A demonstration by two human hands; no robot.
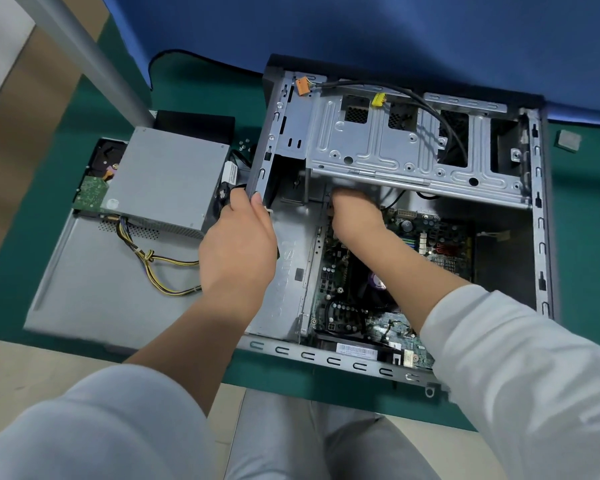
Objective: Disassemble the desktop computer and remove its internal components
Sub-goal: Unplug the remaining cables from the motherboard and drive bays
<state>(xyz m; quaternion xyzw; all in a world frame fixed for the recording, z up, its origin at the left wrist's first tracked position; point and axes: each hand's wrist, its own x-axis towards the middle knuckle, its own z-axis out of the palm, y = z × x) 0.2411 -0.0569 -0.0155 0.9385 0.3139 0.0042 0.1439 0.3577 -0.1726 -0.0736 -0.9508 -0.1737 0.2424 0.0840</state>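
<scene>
Left hand [238, 251] of mine grips the computer case [544, 216] by its left wall; my right hand [355, 216] reaches under the drive cage [395, 147], fingers hidden, grip unclear, above the motherboard [430, 244]. Removed power supply [167, 181] sits left on the side panel [94, 289]

A single wide-angle head-worn camera looks forward and steeply down from close above the table [194, 98], taking in the open computer case [548, 237] and the wearer's lap at bottom edge.
</scene>
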